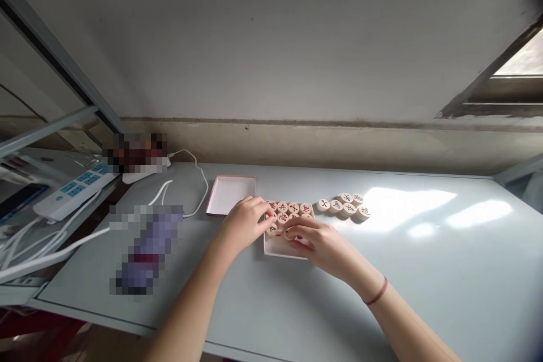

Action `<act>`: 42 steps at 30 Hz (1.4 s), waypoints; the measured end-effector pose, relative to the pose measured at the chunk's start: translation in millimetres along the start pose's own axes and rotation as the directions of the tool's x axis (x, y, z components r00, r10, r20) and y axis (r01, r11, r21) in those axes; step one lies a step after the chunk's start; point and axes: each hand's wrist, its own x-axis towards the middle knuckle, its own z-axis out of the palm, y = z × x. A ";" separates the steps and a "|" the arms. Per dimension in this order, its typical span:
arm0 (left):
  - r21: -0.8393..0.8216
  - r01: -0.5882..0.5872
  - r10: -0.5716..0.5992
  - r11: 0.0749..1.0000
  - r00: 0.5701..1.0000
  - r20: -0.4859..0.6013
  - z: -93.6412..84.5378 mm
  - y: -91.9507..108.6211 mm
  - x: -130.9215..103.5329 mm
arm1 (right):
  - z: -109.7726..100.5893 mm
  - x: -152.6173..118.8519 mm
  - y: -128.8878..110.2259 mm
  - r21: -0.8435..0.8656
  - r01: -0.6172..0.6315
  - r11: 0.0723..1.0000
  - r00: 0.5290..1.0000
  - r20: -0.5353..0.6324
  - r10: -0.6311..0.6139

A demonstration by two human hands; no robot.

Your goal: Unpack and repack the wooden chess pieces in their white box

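A white-lined box (283,248) lies on the table in front of me, with several round wooden Chinese chess pieces (293,208) in rows. Those at the back bear red characters; a black-marked piece (272,230) sits at the left side. My left hand (246,220) is at the box's left rim, fingers bent and closed over its edge. In the box's front half, my right hand (316,237) pinches a chess piece (288,234) between thumb and fingers. That hand hides some pieces and the box's right side. More black-marked pieces (348,210) lie in a cluster right of the box.
The shallow box lid (231,194) lies inner side up, behind my left hand. At the left are a blurred purple object (148,246), white cables (85,240) and a power strip (78,189). A wall (271,56) runs behind the grey table (445,271).
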 end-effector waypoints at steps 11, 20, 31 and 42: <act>-0.006 -0.006 0.006 1.000 1.000 0.002 4.5 0.1 -0.7 | 4.5 2.6 2.3 -0.167 0.063 0.984 0.998 0.005 -0.063; -0.027 0.003 -0.002 1.000 1.000 0.014 4.5 3.9 -0.2 | 8.4 2.3 5.0 -0.327 0.068 0.942 0.998 0.028 -0.062; -0.007 -0.116 0.115 0.993 0.992 -0.044 11.5 5.8 -1.0 | -22.0 -0.6 14.3 -0.133 -0.096 0.987 0.960 -0.274 0.057; 0.112 -0.217 0.218 0.970 0.976 0.006 36.2 12.9 -2.1 | -47.4 -9.2 35.5 0.049 -0.405 0.913 0.821 -0.420 0.387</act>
